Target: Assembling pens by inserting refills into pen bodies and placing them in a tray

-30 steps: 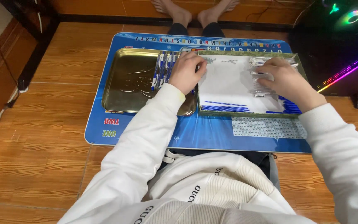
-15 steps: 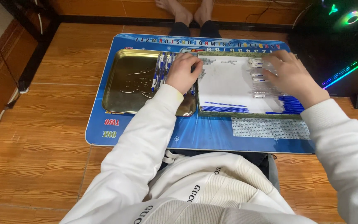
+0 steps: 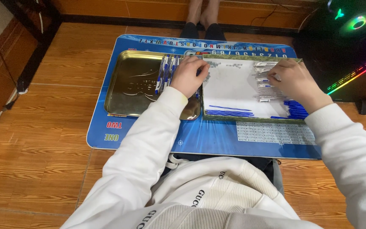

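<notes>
Blue mat (image 3: pixel 200 140) on wood floor, gold tray (image 3: pixel 132 85) left, white-lined tray (image 3: pixel 234 89) right. Blue refills (image 3: pixel 229 111) lie along white tray's near edge, clear pen barrels (image 3: pixel 264 64) at far right. Left hand (image 3: pixel 188 77) curled over tray seam beside assembled pens (image 3: pixel 166 72); grip unclear. Right hand (image 3: pixel 294 80) fingers bunched on barrels; cannot tell if pinching.

Fingertips of left hand (image 3: pixel 188 76) and right hand (image 3: pixel 295 81) curled under, grasp unreadable; small clear parts (image 3: pixel 264 76) too small to identify.
</notes>
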